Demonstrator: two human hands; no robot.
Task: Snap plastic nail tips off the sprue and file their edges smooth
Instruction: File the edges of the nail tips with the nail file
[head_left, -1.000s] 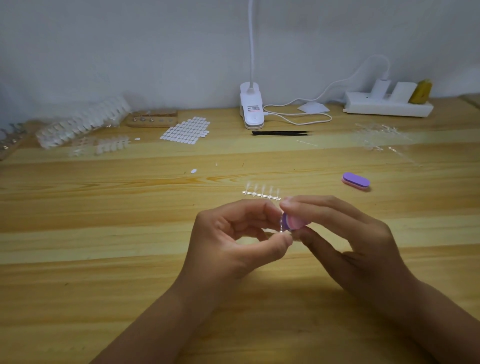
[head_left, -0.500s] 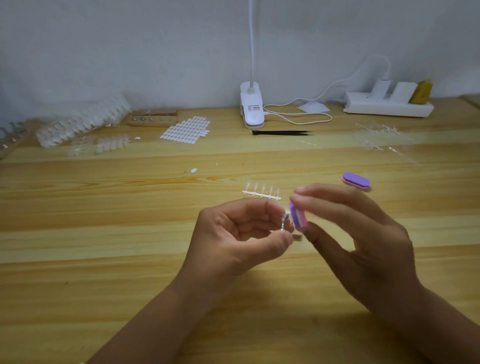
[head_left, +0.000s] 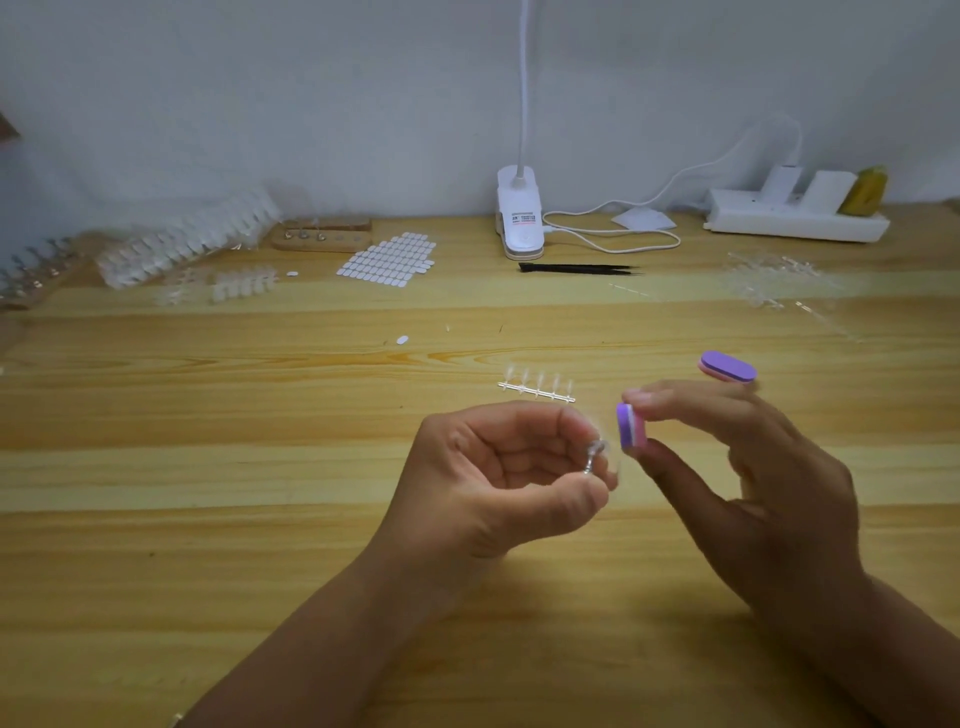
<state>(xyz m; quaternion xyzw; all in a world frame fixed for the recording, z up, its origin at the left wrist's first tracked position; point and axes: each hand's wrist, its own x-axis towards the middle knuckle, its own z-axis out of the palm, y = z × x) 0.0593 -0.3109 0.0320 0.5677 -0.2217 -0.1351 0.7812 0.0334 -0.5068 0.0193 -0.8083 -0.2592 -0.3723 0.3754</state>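
The right hand, pinching the purple file block, is drawing away from the left hand, which keeps gripping the clear nail tip.

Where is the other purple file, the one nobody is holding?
The spare file lies on the table, right of centre in the head view, just beyond the right hand and right of the sprue.
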